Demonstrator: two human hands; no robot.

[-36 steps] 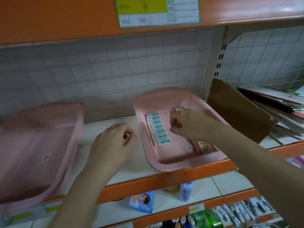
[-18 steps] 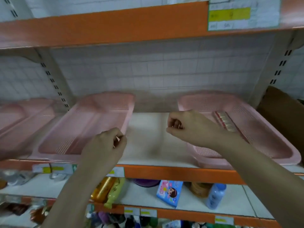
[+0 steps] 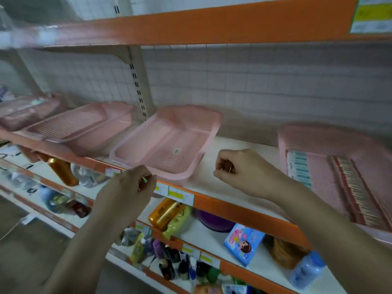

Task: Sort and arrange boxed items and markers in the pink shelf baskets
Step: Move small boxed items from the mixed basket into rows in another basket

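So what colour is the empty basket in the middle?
Pink, like the others; the basket shows clearly in the head view.

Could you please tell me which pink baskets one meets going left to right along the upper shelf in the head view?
Blurred far-left basket → empty basket → empty basket with sticker → basket holding boxed rows.

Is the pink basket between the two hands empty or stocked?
Empty: the middle basket shows only bare mesh floor and a small sticker.

Pink baskets (image 3: 169,145) on shelf, boxes (image 3: 299,166) in rightmost
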